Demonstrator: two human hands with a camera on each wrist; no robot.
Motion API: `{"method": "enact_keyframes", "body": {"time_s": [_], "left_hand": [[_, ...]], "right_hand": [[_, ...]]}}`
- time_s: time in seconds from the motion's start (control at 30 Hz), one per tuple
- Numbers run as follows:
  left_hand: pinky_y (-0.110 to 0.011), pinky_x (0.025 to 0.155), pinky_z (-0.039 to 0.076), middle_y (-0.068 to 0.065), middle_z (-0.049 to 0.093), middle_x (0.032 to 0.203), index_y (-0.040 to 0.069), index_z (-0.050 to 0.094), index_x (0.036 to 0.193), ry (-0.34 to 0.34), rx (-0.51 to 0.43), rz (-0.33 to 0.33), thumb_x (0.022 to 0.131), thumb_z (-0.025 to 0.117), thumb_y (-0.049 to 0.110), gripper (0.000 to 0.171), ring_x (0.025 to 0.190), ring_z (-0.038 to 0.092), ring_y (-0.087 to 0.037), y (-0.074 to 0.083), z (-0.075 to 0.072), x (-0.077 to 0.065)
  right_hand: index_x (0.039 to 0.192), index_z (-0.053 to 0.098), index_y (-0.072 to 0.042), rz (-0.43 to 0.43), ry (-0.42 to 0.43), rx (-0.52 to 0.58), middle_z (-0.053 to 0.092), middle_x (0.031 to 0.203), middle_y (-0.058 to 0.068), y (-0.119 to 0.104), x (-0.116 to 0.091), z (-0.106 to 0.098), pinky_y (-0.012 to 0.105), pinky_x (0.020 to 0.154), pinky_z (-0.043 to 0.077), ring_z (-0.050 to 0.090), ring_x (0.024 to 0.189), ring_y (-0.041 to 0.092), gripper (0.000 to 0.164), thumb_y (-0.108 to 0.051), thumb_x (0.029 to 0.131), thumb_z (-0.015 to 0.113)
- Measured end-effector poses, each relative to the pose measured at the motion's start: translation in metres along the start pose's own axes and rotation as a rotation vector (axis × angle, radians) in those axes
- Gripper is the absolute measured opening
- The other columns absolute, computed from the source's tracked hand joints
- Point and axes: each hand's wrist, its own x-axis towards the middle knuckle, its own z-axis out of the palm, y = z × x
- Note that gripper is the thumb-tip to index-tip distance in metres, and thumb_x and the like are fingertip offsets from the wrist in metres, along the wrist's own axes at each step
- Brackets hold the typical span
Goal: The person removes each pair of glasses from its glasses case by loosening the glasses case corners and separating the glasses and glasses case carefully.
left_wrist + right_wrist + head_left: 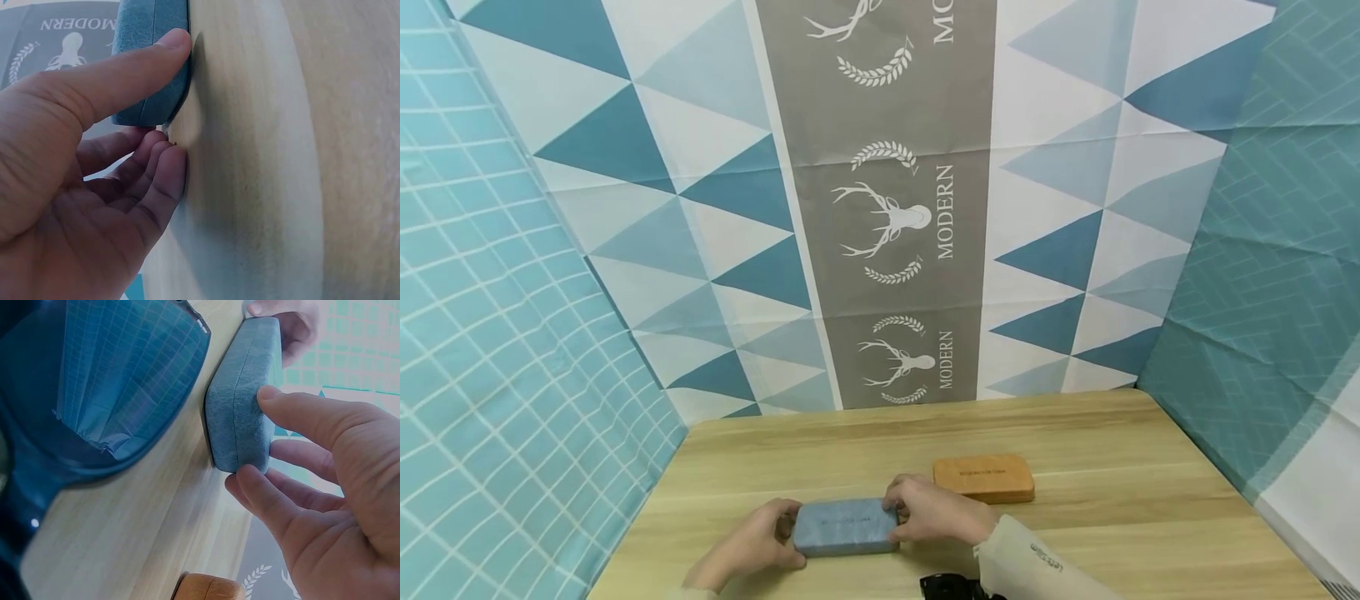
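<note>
A blue glasses case (846,527), closed, lies flat on the wooden table, with dark lettering on its lid. My left hand (758,537) grips its left end, the thumb along the near side and the fingers curled round the end. At the opposite end, my right hand (936,510) holds the case between thumb and fingers. In the right wrist view the thumb presses one side of the blue case (245,394) and fingertips touch its end. The left wrist view shows the left thumb on the case's side (150,69).
An orange glasses case (983,478) lies behind my right hand. Black sunglasses (951,586) are at the near edge of the head view; one dark lens (125,381) looms large in the right wrist view. Patterned cloth walls (895,208) stand around the wooden table (1120,467).
</note>
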Motion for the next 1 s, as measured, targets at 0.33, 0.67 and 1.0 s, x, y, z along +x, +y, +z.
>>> {"method": "enact_keyframes", "body": {"time_s": [0.33,0.67,1.0], "left_hand": [[-0.024,0.077,0.052,-0.009,0.062,0.11,-0.012,0.053,0.136,0.002,-0.022,0.031,0.076,0.091,0.016,0.077,0.095,0.057,-0.02,0.0058,0.0001,-0.0018],[-0.024,0.077,0.051,-0.009,0.061,0.108,-0.012,0.053,0.136,0.016,-0.003,0.061,0.075,0.092,0.02,0.079,0.094,0.058,-0.017,0.0019,-0.0019,0.0053],[-0.022,0.077,0.051,-0.008,0.061,0.111,-0.01,0.055,0.135,-0.005,-0.018,0.026,0.075,0.092,0.022,0.078,0.096,0.058,-0.017,-0.003,0.0032,0.0018]], "right_hand": [[0.119,0.075,-0.006,0.0,0.001,-0.024,0.066,0.123,0.003,0.0003,0.0011,-0.0004,0.016,0.076,0.055,0.063,0.092,0.002,0.039,-0.023,0.086,0.085],[0.119,0.073,-0.005,-0.015,0.019,-0.075,0.066,0.119,0.003,-0.0034,0.0045,-0.0072,0.018,0.073,0.052,0.057,0.085,0.003,0.039,-0.022,0.086,0.085],[0.127,0.068,-0.007,-0.012,-0.003,-0.117,0.066,0.124,0.002,-0.0017,0.0011,-0.0001,0.02,0.079,0.052,0.056,0.092,0.002,0.051,-0.029,0.085,0.086]]}}
